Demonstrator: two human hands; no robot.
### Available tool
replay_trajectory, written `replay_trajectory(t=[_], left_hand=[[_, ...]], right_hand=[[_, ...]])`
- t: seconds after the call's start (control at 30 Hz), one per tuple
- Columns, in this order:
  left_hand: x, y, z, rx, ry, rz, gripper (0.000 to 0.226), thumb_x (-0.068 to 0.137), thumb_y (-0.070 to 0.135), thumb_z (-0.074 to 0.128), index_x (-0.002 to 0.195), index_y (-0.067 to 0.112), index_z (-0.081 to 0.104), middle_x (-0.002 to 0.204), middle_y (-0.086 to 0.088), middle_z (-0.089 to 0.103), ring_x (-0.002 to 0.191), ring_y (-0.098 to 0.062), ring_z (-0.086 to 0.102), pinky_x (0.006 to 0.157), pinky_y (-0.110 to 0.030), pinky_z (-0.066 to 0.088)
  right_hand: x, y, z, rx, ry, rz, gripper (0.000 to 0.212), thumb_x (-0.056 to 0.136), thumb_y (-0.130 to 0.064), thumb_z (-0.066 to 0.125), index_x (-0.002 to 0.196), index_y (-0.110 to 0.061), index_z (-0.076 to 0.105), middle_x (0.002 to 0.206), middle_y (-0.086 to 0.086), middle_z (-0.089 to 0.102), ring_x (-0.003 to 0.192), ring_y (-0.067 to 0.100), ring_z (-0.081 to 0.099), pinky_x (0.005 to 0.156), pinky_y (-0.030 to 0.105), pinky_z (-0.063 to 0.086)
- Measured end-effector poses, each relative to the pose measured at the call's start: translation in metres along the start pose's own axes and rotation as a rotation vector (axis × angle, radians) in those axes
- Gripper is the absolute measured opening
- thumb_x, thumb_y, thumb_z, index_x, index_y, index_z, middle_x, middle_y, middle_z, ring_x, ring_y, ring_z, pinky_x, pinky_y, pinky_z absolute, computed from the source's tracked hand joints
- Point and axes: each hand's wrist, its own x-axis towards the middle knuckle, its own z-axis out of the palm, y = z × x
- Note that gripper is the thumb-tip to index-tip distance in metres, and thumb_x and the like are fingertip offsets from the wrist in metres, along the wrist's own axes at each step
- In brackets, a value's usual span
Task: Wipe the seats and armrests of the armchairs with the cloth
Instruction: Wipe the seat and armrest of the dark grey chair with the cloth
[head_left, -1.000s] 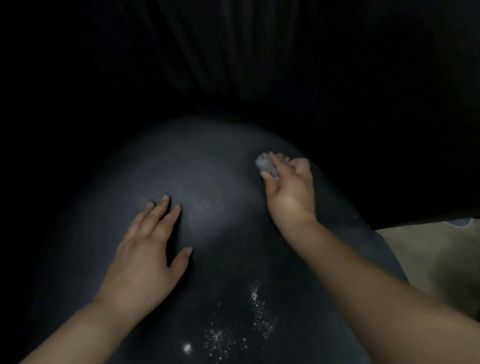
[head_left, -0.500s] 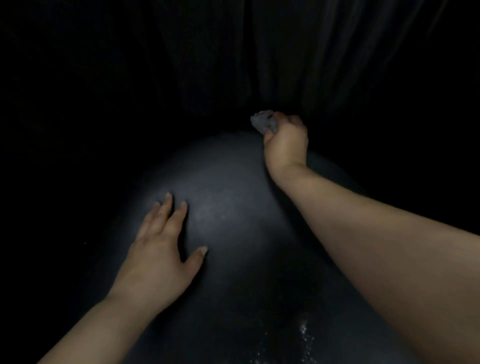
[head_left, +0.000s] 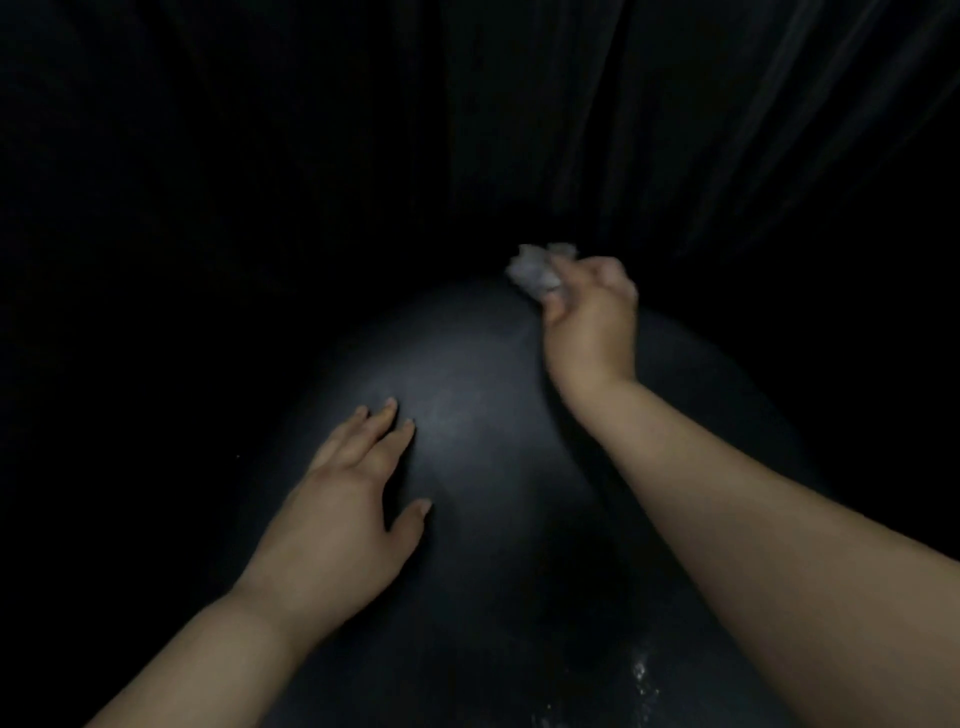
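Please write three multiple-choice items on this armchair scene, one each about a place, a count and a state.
1. Where is the cloth?
A. at the far edge of the seat, in the right hand
B. under the left hand
C. by the near specks

2. How many hands touch the cloth?
A. none
B. one
C. two

3. How does the left hand lie?
A. in a fist
B. pinching the cloth
C. flat on the seat with straight fingers

Key: 1 A, the crumpled cloth sits in the right hand's fingers at the back edge; 2 B, only the right hand holds it; 3 C, its palm and fingers rest spread on the dark cushion.
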Motion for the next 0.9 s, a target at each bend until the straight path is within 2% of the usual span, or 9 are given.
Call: replay_trajectory(t=[0.07,0.17,0.3,0.43,0.53,0.63,0.7,0.8,0.9], left_hand=[[-0.017,-0.001,0.000,-0.004,0.023,-0.024,0.072,0.088,0.045,0.060,0.151,0.028,0.028,0.156,0.019,0.012,0.142,0.003,-0.002,0.110,-0.010,-0.005],[-0.041,-0.004,0.002,-0.008,0.030,-0.073,0.069,0.088,0.043,0.059,0.150,0.029,0.030,0.157,0.019,0.012,0.144,0.000,0.000,0.116,-0.019,0.006],[-0.062,-0.008,0.002,-0.027,0.043,-0.154,0.066,0.089,0.040,0.059,0.149,0.028,0.034,0.158,0.016,0.014,0.145,-0.004,0.006,0.118,-0.032,0.019],[-0.075,-0.018,0.000,-0.029,0.082,-0.211,0.065,0.088,0.036,0.062,0.147,0.025,0.037,0.158,0.011,0.018,0.145,-0.010,0.012,0.117,-0.029,0.017],[-0.082,-0.026,0.000,-0.015,0.090,-0.226,0.065,0.088,0.036,0.061,0.147,0.023,0.036,0.159,0.007,0.017,0.144,-0.013,0.011,0.116,-0.027,0.014],[-0.093,-0.029,0.001,-0.034,0.095,-0.251,0.065,0.088,0.035,0.061,0.147,0.021,0.037,0.159,0.005,0.018,0.144,-0.014,0.014,0.118,-0.036,0.022],[-0.101,-0.030,0.003,-0.049,0.094,-0.279,0.065,0.088,0.034,0.061,0.147,0.021,0.036,0.159,0.005,0.018,0.144,-0.014,0.015,0.115,-0.040,0.027],[-0.114,-0.033,0.011,-0.077,0.094,-0.337,0.068,0.089,0.036,0.058,0.150,0.025,0.028,0.160,0.008,0.012,0.144,-0.012,0.010,0.118,-0.036,0.022],[-0.125,-0.037,0.018,-0.103,0.104,-0.360,0.070,0.091,0.034,0.057,0.151,0.026,0.023,0.160,0.008,0.007,0.143,-0.012,0.006,0.118,-0.028,0.013]], right_hand=[[-0.008,-0.002,0.004,0.011,-0.027,0.046,0.036,0.090,-0.007,0.052,0.123,-0.017,0.063,0.115,0.009,0.053,0.103,0.019,0.045,0.097,0.032,0.039],[-0.048,-0.026,0.020,0.038,-0.177,-0.259,0.036,0.084,0.003,0.056,0.114,-0.011,0.069,0.111,0.010,0.060,0.101,0.027,0.048,0.091,0.026,0.039],[-0.059,-0.041,0.023,0.082,-0.226,-0.308,0.035,0.081,0.007,0.058,0.111,-0.008,0.070,0.106,0.012,0.060,0.100,0.030,0.050,0.086,0.014,0.031],[-0.055,-0.058,0.037,0.034,-0.211,-0.244,0.038,0.085,0.002,0.056,0.120,-0.009,0.065,0.114,0.014,0.057,0.106,0.031,0.047,0.091,0.020,0.034],[-0.093,-0.083,0.056,0.048,-0.318,-0.406,0.038,0.080,0.003,0.060,0.115,-0.009,0.069,0.111,0.016,0.060,0.099,0.034,0.050,0.087,0.034,0.043],[-0.119,-0.093,0.063,0.073,-0.433,-0.525,0.036,0.080,0.002,0.063,0.113,-0.011,0.070,0.108,0.015,0.061,0.096,0.034,0.052,0.083,0.039,0.046],[-0.108,-0.096,0.068,0.060,-0.369,-0.472,0.038,0.080,0.002,0.060,0.115,-0.011,0.068,0.108,0.016,0.060,0.097,0.035,0.051,0.083,0.041,0.046],[-0.091,-0.112,0.086,-0.052,-0.343,-0.386,0.042,0.087,-0.006,0.054,0.127,-0.018,0.060,0.121,0.012,0.055,0.110,0.033,0.046,0.092,0.041,0.043],[-0.104,-0.130,0.107,-0.165,-0.522,-0.469,0.044,0.090,-0.015,0.051,0.131,-0.031,0.054,0.135,0.005,0.047,0.121,0.032,0.039,0.099,0.039,0.038]])
